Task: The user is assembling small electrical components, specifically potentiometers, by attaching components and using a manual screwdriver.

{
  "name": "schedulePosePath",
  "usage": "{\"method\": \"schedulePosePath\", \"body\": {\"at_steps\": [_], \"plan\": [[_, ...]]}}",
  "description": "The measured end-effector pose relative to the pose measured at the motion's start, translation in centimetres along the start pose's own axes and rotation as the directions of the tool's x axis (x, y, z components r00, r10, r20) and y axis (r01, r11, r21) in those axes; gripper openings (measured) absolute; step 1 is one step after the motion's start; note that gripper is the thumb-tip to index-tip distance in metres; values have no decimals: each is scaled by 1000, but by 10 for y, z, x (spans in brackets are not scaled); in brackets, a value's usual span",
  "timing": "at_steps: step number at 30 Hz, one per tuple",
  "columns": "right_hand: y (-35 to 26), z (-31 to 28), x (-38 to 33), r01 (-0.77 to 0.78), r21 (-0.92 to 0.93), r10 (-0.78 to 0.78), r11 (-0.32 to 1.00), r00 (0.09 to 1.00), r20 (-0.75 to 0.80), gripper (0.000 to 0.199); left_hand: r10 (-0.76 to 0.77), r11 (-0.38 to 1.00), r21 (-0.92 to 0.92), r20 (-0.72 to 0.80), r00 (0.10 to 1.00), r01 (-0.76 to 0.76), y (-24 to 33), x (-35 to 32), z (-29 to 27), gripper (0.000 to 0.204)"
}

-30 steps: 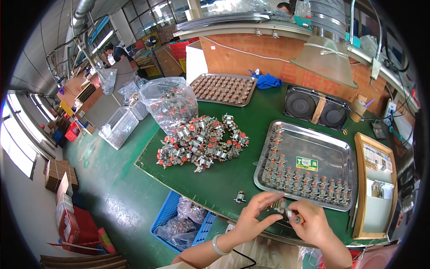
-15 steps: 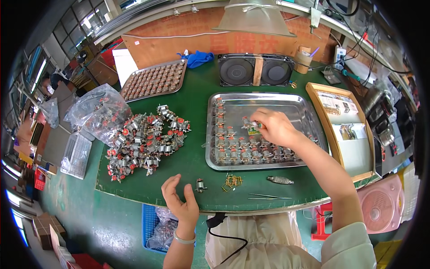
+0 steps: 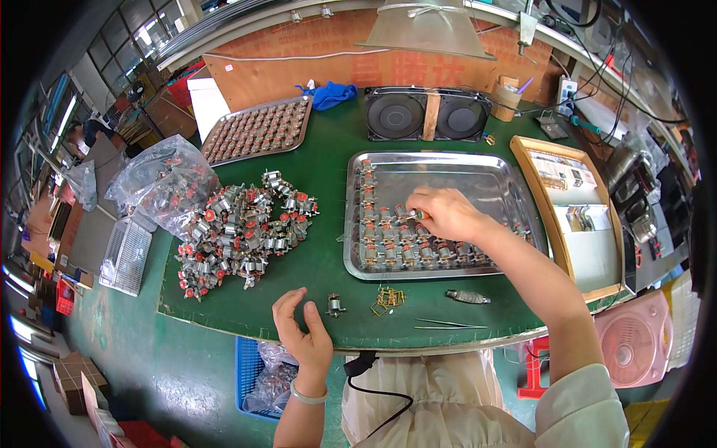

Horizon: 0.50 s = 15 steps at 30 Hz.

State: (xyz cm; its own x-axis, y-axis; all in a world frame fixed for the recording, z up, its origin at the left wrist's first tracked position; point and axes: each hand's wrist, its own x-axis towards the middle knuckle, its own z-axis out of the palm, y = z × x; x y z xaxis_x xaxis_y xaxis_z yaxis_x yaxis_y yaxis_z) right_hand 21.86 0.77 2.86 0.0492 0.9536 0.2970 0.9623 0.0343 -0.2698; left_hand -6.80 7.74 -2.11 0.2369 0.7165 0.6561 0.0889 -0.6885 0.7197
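My right hand (image 3: 447,214) is over the metal tray (image 3: 478,166), fingers pinched on a small motor that they mostly hide. Rows of small silver motors with red-and-brass ends (image 3: 390,254) stand along the tray's left and front parts. Palm up and fingers apart, my left hand (image 3: 305,328) rests in the air at the table's front edge, holding nothing. Close to its fingertips a single motor (image 3: 334,305) stands on the green table (image 3: 299,310). Farther right lie a little heap of brass clips (image 3: 388,300), tweezers (image 3: 450,325) and a grey wrapped tool (image 3: 468,297).
A big pile of motors (image 3: 250,231) lies left of the tray, beside a clear plastic bag (image 3: 168,179) of more. A full tray (image 3: 259,131), a blue cloth (image 3: 330,95) and twin black fans (image 3: 427,116) stand behind. At right is a wooden-framed box (image 3: 571,216).
My right hand has moved slightly down and left, carrying the motor lower towards the standing rows. My left hand stays almost where it was.
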Motion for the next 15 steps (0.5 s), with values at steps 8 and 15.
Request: {"method": "schedulePosePath", "body": {"at_steps": [8, 15], "plan": [[0, 0, -1, -1, -35, 2, 999, 1000, 24, 27, 5, 1000, -18, 117, 993, -3, 1, 3, -7, 19], [-17, -29, -14, -118, 68, 122, 991, 991, -61, 21, 172, 962, 38, 688, 705, -272, 15, 27, -24, 34]]}}
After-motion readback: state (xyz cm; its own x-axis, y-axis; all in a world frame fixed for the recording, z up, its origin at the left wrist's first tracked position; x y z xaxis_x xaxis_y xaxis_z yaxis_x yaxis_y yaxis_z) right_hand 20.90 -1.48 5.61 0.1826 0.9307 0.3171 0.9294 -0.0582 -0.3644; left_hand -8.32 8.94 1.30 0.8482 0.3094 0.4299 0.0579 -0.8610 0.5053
